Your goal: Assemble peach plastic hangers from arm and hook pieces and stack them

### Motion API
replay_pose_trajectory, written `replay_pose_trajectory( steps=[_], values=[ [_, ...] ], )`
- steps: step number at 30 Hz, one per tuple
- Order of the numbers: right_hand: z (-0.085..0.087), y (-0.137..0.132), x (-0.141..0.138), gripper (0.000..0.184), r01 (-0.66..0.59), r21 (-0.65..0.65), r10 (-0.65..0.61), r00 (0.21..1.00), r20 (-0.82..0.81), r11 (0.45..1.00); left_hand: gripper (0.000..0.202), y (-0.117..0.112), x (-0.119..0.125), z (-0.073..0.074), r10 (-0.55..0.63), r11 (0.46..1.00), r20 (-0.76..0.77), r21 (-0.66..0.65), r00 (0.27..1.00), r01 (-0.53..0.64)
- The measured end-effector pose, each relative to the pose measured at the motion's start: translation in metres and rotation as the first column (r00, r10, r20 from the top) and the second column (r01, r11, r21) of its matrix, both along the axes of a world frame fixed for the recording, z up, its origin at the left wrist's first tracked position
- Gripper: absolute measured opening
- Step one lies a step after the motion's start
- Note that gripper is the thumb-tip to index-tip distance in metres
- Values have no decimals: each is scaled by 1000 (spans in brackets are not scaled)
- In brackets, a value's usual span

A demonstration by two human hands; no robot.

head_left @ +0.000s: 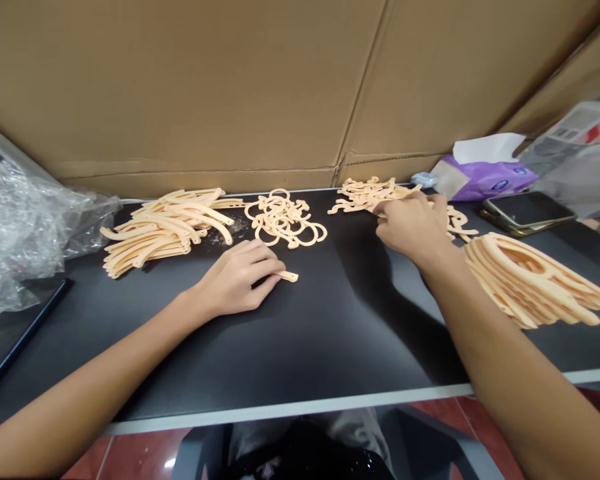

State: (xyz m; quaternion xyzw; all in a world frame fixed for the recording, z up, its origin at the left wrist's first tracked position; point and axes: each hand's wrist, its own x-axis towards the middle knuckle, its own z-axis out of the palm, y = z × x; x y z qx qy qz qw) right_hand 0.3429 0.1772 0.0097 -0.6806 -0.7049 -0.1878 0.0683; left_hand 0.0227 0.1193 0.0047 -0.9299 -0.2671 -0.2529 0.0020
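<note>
My left hand (240,277) rests on the black table (300,347), fingers curled around a small peach plastic piece (288,275) whose end sticks out to the right. My right hand (413,223) reaches to the far right and pinches into a pile of small peach hook-shaped parts (365,193); what its fingers hold is hidden. A heap of peach rings and hooks (285,219) lies just beyond my left hand. Long curved peach strips (165,228) are piled at the far left. A fanned stack of larger peach hanger bodies (530,280) lies beside my right forearm.
A cardboard wall (280,87) closes the table's back. Crumpled clear plastic (25,227) sits at the left over a dark tray (10,333). At the right back lie a purple tissue pack (485,175), a phone (527,211) and a plastic bag (580,153).
</note>
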Motion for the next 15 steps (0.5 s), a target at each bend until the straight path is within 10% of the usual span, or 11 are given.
replay_pose_trajectory(
  steps=[9, 15],
  values=[
    [-1, -4, -23, 29, -193, 88, 204, 969, -138, 977, 19, -1, 0, -1, 59, 998, -40, 35, 997, -57],
    [-5, -31, -78, 29, -635, 45, 609, 715, -345, 771, 19, -1, 0, -4, 174, 982, -61, 89, 983, -168]
  ],
)
